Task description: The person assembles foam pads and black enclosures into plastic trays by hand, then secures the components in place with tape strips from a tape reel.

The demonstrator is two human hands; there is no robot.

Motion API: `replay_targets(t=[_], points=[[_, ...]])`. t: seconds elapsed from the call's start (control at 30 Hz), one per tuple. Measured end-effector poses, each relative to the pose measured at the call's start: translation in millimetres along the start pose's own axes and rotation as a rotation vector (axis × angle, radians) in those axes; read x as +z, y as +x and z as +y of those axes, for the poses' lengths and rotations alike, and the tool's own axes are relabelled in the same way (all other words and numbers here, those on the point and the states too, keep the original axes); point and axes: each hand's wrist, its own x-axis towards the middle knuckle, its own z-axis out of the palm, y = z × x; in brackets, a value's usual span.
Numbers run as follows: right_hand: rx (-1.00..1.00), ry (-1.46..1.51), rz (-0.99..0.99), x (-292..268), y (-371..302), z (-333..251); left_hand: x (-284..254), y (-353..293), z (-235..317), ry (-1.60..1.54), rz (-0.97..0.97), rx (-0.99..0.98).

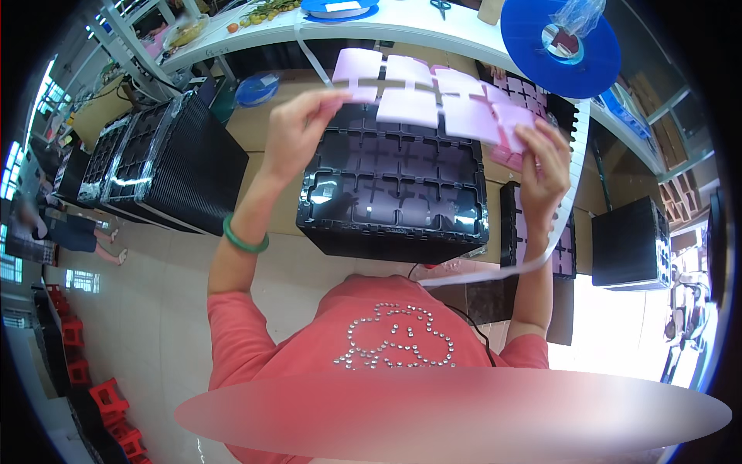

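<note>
A thin pink sheet [410,107], cut into several joined rectangular panels with gaps between them, is stretched above a stack of black plastic trays [390,241]. At its left end the fingertips of my left hand [292,133] are closed on the edge; a green bangle circles that wrist. My right hand [547,164] pinches the sheet's right end. The sheet looks slightly blurred and bowed. Beneath it, the top tray's shiny moulded compartments reflect pinkish light. Close to my right hand, partly covered by the sheet, lies a pile of pink pieces [506,158].
Tall black tray stacks stand at left [182,166] and right [630,243]. Another black tray [566,251] lies beside my right forearm. Blue reels [525,46] and scissors [440,6] rest on the white bench [433,29]. A pale strip [495,275] crosses near my body. Another person's legs [97,238] show far left.
</note>
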Motion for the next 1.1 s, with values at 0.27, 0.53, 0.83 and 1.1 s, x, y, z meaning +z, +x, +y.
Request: replay_targets(t=[0.27,0.53,0.83,1.1], points=[[0.189,0.152,-0.241,15,-80,-12,18,-72,-25,-0.081,-0.084,-0.142],[0.271,0.163,-0.353,19,-116,-21,15,-104,-31,0.046,-0.157,-0.170],[0.222,0.174,-0.489,15,-123,-30,7,-123,-27,0.123,-0.151,-0.172],[0.192,0.175,-0.615,7,-119,-38,-3,-133,-21,0.201,-0.172,-0.174]])
